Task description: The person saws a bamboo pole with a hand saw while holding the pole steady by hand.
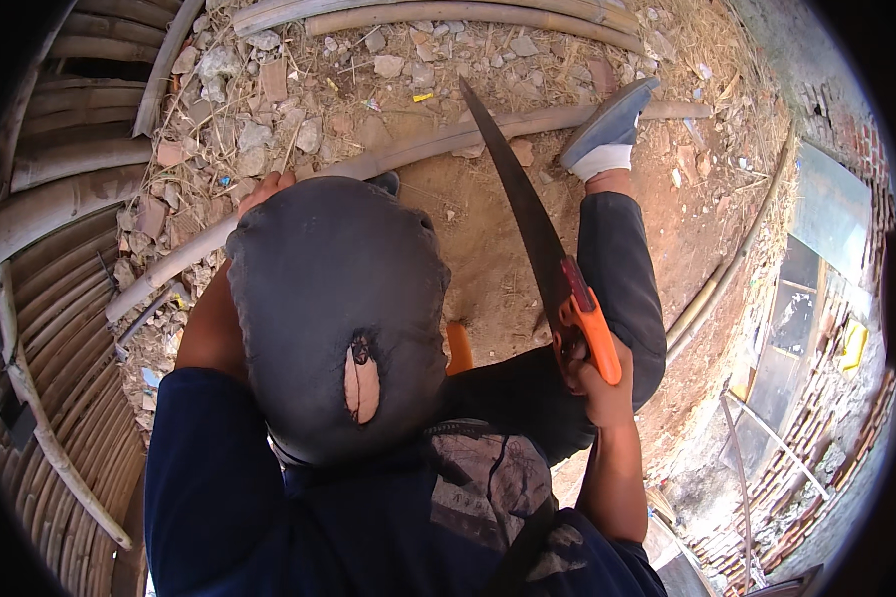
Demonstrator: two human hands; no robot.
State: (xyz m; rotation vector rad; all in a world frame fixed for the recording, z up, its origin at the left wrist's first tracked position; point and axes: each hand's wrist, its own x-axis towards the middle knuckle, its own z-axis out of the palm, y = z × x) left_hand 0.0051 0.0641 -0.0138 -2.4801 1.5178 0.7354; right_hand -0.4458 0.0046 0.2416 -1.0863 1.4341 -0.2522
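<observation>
My right hand (602, 383) grips the orange handle of a handsaw (528, 214). The saw's dark toothed blade points up and away, its tip over a long bamboo pole (388, 154) on the ground. At the left, my left hand (264, 191) rests with bent fingers on that same pole, partly hidden behind a large rounded dark covering (338, 269) with a torn opening. My right foot, in a grey-blue shoe (612, 124), lies over the pole near its right end. The blade and pole overlap in view; contact between them cannot be made out.
Rubble (254, 134) and dry straw cover the ground beyond the pole. More bamboo poles (478, 14) lie at the far edge. Bamboo slats (70, 348) stand at the left, a brick wall (816, 428) at the right. An orange piece (458, 348) shows beside the dark covering.
</observation>
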